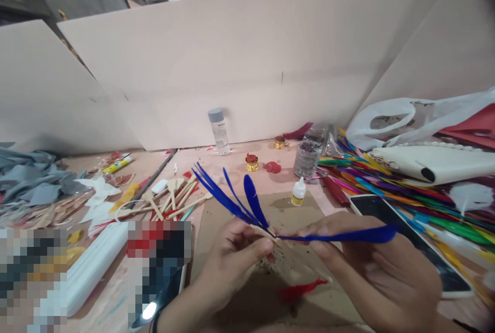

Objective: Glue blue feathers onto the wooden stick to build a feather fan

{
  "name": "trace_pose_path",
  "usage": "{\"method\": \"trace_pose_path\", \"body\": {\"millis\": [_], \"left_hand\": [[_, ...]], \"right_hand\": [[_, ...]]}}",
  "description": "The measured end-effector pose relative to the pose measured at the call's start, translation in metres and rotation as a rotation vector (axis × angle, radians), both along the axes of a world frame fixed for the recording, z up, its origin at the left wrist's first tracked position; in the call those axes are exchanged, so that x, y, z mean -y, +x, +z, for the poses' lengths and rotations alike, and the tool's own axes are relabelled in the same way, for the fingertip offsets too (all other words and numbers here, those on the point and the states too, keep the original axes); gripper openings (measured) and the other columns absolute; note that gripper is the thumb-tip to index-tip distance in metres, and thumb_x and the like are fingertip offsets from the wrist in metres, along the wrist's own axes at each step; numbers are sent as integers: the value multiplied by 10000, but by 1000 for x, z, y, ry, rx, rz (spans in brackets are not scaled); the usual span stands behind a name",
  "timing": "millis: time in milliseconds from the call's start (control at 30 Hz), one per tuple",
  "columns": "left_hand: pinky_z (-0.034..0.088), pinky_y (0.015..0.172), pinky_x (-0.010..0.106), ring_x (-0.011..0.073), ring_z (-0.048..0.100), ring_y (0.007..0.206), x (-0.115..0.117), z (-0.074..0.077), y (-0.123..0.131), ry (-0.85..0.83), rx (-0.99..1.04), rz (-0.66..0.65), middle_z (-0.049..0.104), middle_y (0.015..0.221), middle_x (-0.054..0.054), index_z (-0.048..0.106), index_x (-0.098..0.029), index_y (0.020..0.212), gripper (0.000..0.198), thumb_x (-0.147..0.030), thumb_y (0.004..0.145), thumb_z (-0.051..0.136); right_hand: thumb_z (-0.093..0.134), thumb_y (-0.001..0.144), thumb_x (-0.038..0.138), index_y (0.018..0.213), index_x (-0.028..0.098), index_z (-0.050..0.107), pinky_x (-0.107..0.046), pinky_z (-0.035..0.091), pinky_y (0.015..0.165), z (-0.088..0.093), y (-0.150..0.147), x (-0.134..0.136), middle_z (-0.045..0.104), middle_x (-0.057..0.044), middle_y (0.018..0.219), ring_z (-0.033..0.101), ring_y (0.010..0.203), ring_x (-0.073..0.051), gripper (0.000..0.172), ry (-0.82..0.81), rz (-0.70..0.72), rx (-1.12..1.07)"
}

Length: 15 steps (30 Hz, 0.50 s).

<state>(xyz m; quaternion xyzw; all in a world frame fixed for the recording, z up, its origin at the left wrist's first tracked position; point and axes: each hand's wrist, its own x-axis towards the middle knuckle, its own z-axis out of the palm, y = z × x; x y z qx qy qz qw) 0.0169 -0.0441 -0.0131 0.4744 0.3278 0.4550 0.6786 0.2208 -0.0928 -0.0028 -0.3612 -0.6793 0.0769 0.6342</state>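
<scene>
My left hand (232, 261) pinches the quill ends of a fan of several blue feathers (235, 199) that spread up and to the left. My right hand (371, 266) holds one more blue feather (348, 235) by its quill; this feather lies level and points right. The quill ends of both meet between my fingertips, above a brown cardboard sheet (286, 209). A small red feather (301, 289) lies on the cardboard beneath my hands. A small white glue bottle with a yellow label (298, 192) stands just beyond.
Many coloured feathers (386, 178) are piled at the right beside a phone (410, 240) and a white plastic bag (406, 121). Wooden sticks (174, 199) lie at the left. A clear bottle (219, 132), a glitter bottle (307, 157) and gold caps (252, 163) stand by the back boards.
</scene>
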Motion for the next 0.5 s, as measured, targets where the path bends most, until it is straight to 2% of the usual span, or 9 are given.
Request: {"method": "trace_pose_path", "body": {"millis": [167, 333, 400, 500], "left_hand": [[591, 639, 255, 153, 695, 661, 2, 0, -1, 2, 40, -27, 793, 784, 32, 842, -221, 837, 211, -345, 714, 961], [608, 681, 230, 154, 744, 747, 4, -2, 0, -7, 110, -88, 837, 892, 36, 850, -248, 874, 143, -296, 768, 933], [615, 684, 242, 154, 746, 733, 4, -3, 0, -16, 111, -92, 845, 918, 42, 852, -250, 887, 152, -295, 767, 934], [615, 677, 250, 148, 740, 694, 4, -3, 0, -25, 92, -79, 846, 916, 44, 852, -242, 871, 162, -316, 757, 941]], "right_hand": [[702, 904, 103, 1183, 337, 686, -313, 687, 774, 6, 1, 3, 830, 7, 958, 806, 839, -210, 364, -48, 42, 106], [721, 916, 186, 1092, 340, 688, -230, 684, 696, 17, 5, 4, 857, 23, 891, 825, 755, -183, 236, 49, 2, 223], [729, 890, 153, 1084, 340, 685, -236, 689, 704, 18, 5, 5, 861, 22, 896, 830, 758, -187, 274, 54, -1, 213], [711, 821, 42, 1173, 340, 686, -251, 698, 693, 15, 4, 8, 863, 9, 968, 833, 797, -201, 462, 49, 65, 186]]}}
